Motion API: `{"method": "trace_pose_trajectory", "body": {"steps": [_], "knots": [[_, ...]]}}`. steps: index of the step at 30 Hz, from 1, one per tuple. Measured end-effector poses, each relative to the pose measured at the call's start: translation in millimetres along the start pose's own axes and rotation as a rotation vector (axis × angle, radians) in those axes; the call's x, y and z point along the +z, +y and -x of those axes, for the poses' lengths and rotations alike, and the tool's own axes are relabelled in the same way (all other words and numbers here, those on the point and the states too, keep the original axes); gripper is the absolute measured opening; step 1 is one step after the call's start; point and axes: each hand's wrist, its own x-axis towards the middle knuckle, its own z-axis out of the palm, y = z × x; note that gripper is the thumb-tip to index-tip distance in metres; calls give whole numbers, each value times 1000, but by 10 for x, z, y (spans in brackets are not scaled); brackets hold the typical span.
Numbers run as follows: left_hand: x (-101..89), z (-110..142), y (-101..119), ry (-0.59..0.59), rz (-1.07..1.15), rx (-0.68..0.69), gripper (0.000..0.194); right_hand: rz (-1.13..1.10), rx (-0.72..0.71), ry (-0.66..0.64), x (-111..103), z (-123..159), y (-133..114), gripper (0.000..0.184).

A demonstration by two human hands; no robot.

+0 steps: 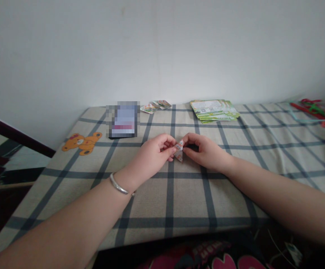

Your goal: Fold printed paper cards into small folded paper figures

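Note:
Over the middle of the table, my left hand (158,151) pinches a small folded paper piece (179,152) between thumb and fingers. The paper is printed in white, orange and grey and comes to pointed ends. On its other side, my right hand (204,151) is closed, with thumb and forefinger gripping the paper's right edge. Parts of the paper are hidden behind my fingertips. A silver bangle (118,184) circles my left wrist.
A checked cloth (190,201) covers the table against the wall. Toward the back lie a pixelated phone-like device (124,121), several small folded papers (155,106), and a stack of green printed sheets (214,111). A bear figure (81,143) is left, tangled ribbons (319,112) right.

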Motion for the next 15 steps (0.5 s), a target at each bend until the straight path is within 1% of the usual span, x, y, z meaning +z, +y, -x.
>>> {"method": "trace_pose_trajectory", "body": {"steps": [4, 9, 13, 15], "knots": [[8, -9, -39, 29, -20, 60, 7, 1, 43, -2, -31, -1, -24, 11], [38, -23, -53, 93, 88, 54, 17, -9, 61, 43, -45, -9, -38, 7], [38, -31, -72, 93, 38, 95, 13, -50, 89, 23, -56, -14, -44, 7], [33, -35, -81, 86, 25, 98, 13, -38, 94, 5, -59, -13, -57, 6]]}}
